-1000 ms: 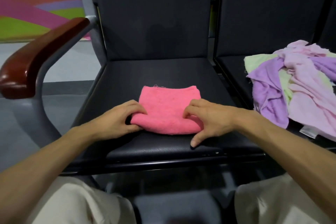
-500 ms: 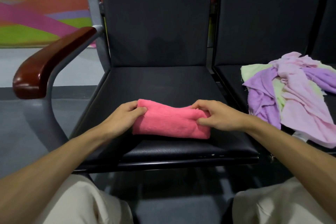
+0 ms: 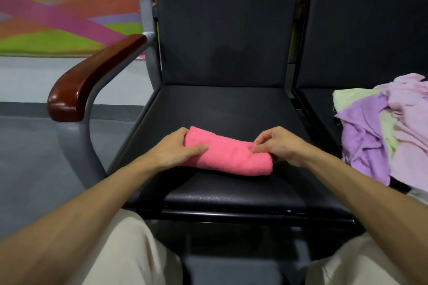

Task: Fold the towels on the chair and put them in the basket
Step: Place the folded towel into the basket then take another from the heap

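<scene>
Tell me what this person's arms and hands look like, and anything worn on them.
The left hand and right hand are bare: no gloves, rings or watch show. The left forearm and right forearm are bare too, with no sleeve in view. Cream trousers cover the legs below.

A person's left hand (image 3: 177, 148) and right hand (image 3: 276, 146) are gripping a folded pink towel (image 3: 228, 157) on a black chair (image 3: 220, 109).

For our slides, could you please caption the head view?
The left hand and right hand hold a folded pink towel on the black seat; crumpled towels beside.
</scene>
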`<act>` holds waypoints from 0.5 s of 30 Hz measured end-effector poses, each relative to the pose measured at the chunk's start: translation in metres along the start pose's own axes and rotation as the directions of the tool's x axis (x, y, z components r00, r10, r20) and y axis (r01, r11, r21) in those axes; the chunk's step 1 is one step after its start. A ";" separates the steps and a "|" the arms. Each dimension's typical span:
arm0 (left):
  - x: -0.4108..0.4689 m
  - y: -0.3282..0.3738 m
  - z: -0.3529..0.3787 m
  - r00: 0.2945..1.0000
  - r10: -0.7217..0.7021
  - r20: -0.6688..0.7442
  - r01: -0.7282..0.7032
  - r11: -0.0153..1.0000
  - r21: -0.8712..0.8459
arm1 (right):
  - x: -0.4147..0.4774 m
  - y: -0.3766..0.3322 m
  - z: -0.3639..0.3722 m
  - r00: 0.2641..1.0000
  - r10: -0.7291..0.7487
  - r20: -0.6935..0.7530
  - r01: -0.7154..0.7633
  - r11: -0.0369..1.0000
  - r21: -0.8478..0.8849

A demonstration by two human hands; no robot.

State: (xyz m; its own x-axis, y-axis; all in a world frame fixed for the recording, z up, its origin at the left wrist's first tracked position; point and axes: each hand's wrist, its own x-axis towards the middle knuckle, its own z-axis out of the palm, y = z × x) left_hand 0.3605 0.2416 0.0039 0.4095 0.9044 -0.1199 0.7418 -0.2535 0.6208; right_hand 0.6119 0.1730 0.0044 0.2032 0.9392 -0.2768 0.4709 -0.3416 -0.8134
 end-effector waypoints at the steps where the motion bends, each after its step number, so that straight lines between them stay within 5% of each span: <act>1: 0.003 -0.001 0.002 1.000 -0.010 -0.015 0.010 0.999 0.030 | 0.002 -0.002 0.000 1.000 -0.010 -0.003 0.010 0.999 -0.041; 3: 0.009 -0.001 0.006 0.998 -0.036 -0.047 0.038 0.998 0.044 | 0.007 -0.002 -0.001 0.995 -0.090 -0.045 0.075 0.963 -0.257; 6: 0.016 0.005 0.014 0.989 -0.126 -0.072 0.131 0.988 0.077 | 0.013 -0.001 0.004 0.942 -0.336 -0.011 0.257 0.738 -0.624; 10: 0.022 0.014 0.018 0.958 -0.264 -0.108 0.270 0.962 0.039 | 0.015 0.004 0.010 0.932 -0.349 0.097 0.319 0.662 -0.678; 15: 0.017 0.019 0.010 0.940 -0.340 0.013 0.339 0.940 0.049 | 0.008 0.002 0.005 0.936 -0.316 0.153 0.349 0.782 -0.516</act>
State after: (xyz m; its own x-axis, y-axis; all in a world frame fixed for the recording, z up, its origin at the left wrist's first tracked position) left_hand 0.3870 0.2493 0.0064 0.1402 0.9321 -0.3338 0.8618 0.0511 0.5047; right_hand 0.6100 0.1795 -0.0020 -0.0898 0.9928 -0.0799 0.8824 0.0421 -0.4686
